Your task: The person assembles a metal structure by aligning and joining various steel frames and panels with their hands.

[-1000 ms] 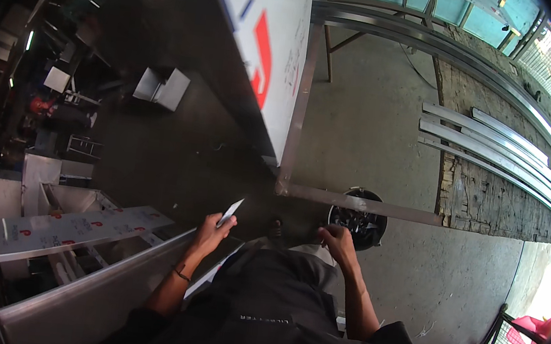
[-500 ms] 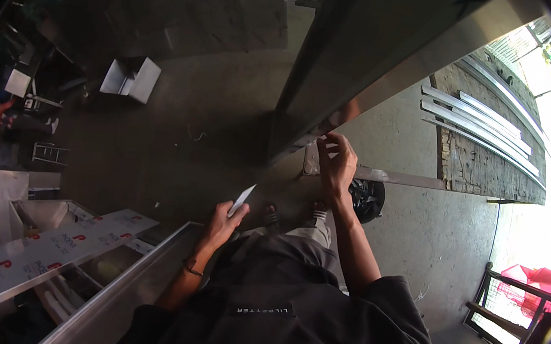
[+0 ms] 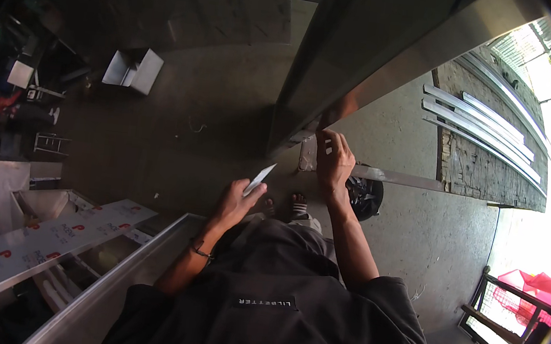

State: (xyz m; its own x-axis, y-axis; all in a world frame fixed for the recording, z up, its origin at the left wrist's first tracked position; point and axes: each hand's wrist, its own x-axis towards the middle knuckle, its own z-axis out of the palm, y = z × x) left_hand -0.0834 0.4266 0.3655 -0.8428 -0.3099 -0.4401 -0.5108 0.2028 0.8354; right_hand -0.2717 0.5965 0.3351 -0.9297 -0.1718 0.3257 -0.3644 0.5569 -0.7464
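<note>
My left hand [image 3: 238, 202] is closed on a thin, flat, pale strip [image 3: 260, 178] with a slanted tip, held out ahead of my waist. What the strip is made of cannot be told. Before me rises a tall, dark, shiny metal panel [image 3: 343, 51] with a brighter folded edge face [image 3: 411, 58]. My right hand [image 3: 335, 162] is up at the near lower end of that edge, its fingers bent and pinched together against it. Whatever lies between those fingertips is hidden. A reflection of the hand shows in the metal.
On the right, several metal strips [image 3: 480, 134] lie on a worn wooden board [image 3: 460, 159]; a brown bar [image 3: 397, 178] runs from it. A black bag [image 3: 364, 197] stands below. Film-covered sheet [image 3: 64, 236] and metal trough [image 3: 136, 265] lie at left; an open metal box [image 3: 139, 71] sits beyond.
My left hand with the strip has moved right and a little forward, toward the panel. My right hand stays at the panel's edge, its wrist slightly turned. One foot has shifted left.
</note>
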